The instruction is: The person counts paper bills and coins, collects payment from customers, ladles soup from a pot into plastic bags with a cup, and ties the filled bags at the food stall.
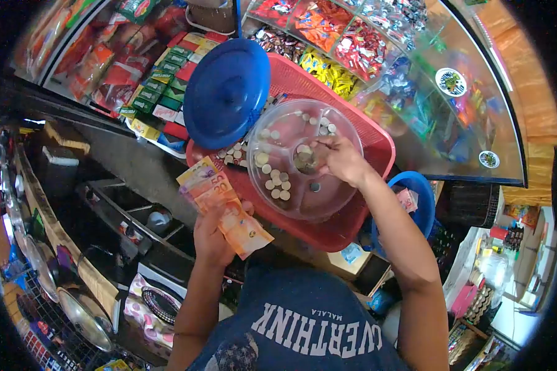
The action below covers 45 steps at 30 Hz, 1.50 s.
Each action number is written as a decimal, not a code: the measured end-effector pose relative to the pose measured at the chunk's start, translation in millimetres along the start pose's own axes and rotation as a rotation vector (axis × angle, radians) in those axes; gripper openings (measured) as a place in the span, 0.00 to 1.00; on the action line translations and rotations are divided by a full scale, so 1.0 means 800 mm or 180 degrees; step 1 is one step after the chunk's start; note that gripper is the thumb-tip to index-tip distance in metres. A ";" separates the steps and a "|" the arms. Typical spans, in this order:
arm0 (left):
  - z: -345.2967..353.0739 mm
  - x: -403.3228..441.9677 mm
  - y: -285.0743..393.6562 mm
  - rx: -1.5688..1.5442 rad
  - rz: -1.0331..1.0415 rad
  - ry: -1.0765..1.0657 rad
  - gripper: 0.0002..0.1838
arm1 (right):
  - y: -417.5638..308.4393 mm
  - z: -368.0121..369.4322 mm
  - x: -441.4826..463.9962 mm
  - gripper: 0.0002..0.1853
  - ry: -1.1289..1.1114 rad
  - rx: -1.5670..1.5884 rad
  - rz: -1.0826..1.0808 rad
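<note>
Bills (221, 199) clamped in the left hand (214, 232)'s fingers beside the tray (335, 196) could slip if pinched loosely, and the right hand (345, 163), its fingers' closure unclear, could spill the tray's coins (278, 184) by bumping it.

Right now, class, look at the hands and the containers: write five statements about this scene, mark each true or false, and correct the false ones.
1. The left hand holds banknotes. True.
2. The right hand is over the divided tray. True.
3. The basket beneath the tray is green. False: it is red.
4. All the tray's coins lie in one compartment. False: they lie in several.
5. A blue lid covers the tray. False: the tray is uncovered.
</note>
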<state>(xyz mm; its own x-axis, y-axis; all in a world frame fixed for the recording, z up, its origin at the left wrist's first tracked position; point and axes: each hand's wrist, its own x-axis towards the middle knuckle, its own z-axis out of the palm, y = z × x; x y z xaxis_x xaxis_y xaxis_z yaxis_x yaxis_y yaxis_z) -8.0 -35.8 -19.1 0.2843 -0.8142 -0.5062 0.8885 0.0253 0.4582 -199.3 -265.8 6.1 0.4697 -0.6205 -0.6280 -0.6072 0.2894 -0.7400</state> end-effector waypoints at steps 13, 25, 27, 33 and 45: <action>0.009 0.006 0.000 0.0179 -0.0126 0.0257 0.15 | 0.018 -0.004 0.012 0.10 0.0255 -0.1617 -0.1234; 0.012 0.005 -0.002 0.0269 -0.0012 0.0240 0.17 | 0.009 0.012 0.017 0.09 -0.0029 -0.4022 -0.0950; 0.010 0.005 -0.003 0.0357 -0.0012 0.0269 0.19 | 0.034 0.002 0.023 0.08 0.0332 -0.3028 -0.1738; 0.019 0.004 0.003 0.0129 -0.0104 0.0382 0.15 | 0.043 -0.032 0.005 0.04 0.0504 -0.0551 -0.1183; 0.001 0.011 -0.002 0.0012 -0.0026 0.0102 0.17 | 0.053 -0.019 0.030 0.08 0.0961 -0.2679 -0.2307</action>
<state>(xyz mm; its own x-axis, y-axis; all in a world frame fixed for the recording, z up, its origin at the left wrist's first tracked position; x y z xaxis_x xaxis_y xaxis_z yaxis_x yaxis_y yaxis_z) -7.1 -43.9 -23.6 0.2883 -0.7954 -0.5331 0.8895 0.0164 0.4566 -223.2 -279.4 -37.0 0.7796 -0.6245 0.0465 -0.5462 -0.7145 -0.4372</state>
